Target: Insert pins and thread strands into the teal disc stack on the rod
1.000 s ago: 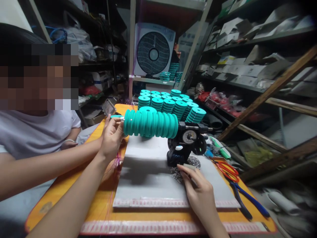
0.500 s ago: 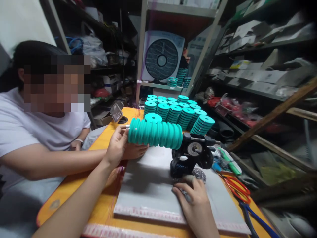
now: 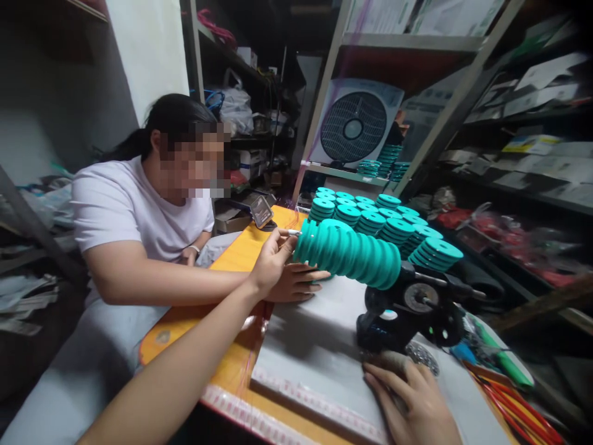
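Now left hand (image 3: 271, 258) pinches pale tip (image 3: 293, 233), teal roll (image 3: 349, 252) just beyond; right hand (image 3: 417, 395) curled, hold unclear

Box fan (image 3: 354, 123) stands on rear shelf (image 3: 336, 172), white plastic bag (image 3: 237, 111) well left, white boxes (image 3: 535, 96) at right above red bags (image 3: 456, 218).

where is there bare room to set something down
The white board looks free between its front edge, the right hand and the black device. Left of it, orange tabletop shows between the co-worker's forearm and the left forearm. Crowded: behind, with teal stacks; at right, around the green tool.
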### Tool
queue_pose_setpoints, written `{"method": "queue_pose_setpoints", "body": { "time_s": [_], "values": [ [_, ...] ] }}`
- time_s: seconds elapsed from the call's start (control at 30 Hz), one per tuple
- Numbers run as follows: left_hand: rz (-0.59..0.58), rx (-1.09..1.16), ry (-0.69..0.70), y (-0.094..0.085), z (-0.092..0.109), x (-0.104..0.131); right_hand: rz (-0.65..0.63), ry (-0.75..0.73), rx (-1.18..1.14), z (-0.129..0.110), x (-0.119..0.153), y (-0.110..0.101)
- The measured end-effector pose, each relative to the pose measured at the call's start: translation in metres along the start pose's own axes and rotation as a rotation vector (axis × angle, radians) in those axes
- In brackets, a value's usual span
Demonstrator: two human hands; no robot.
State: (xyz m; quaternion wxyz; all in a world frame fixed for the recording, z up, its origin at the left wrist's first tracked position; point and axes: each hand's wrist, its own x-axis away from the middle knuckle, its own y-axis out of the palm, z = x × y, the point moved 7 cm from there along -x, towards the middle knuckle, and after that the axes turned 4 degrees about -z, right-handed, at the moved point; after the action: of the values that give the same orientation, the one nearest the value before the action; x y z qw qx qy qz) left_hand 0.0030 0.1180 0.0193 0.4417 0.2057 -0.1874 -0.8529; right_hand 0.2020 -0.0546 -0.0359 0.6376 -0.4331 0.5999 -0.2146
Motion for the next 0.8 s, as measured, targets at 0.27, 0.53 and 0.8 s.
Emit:
{"method": "queue_pose_setpoints", "body": {
  "time_s": [0.27,0.53,0.8],
  "values": [
    [0.102,-0.054,0.154,-0.004,0.011,0.000,0.023,0.030,0.032,0.000,-0.002,0.001],
    [0.137,-0.167,0.245,-0.011,0.018,-0.003,0.044,0.030,0.024,-0.007,-0.007,-0.012],
    [0.122,-0.310,0.352,-0.014,0.021,-0.006,0.130,-0.145,-0.177,-0.070,-0.089,-0.083]
  ]
}}
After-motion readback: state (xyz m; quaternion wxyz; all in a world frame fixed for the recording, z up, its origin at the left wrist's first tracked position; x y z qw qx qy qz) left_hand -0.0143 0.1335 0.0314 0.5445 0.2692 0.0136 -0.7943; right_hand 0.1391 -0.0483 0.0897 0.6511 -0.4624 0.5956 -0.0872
